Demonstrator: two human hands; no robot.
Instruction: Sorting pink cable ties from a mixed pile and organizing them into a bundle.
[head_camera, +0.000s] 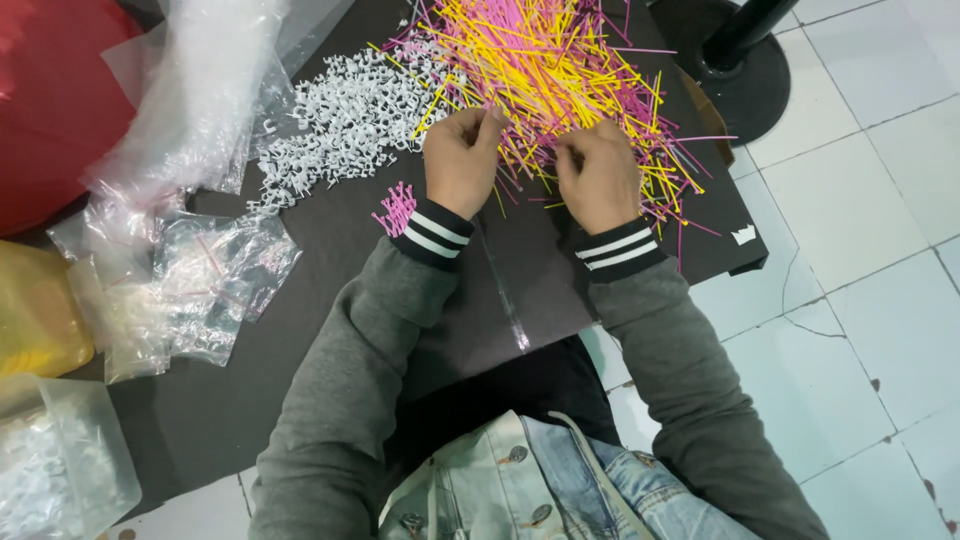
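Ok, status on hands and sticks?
Left hand and right hand both pinching in pink and yellow sticks. White clips piled left. Nothing blocking.

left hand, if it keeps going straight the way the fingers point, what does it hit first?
Probably the pile of yellow and pink sticks: the left hand points up-frame with its fingertips already at the pile's edge. The white plastic clips lie off to its left.

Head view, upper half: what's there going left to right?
Red rounded object → crumpled clear plastic bags → pile of small white plastic clips → left hand → right hand → black round stand base on the white tiled floor. The pink and yellow stick heap spans both hands, so it's left out.
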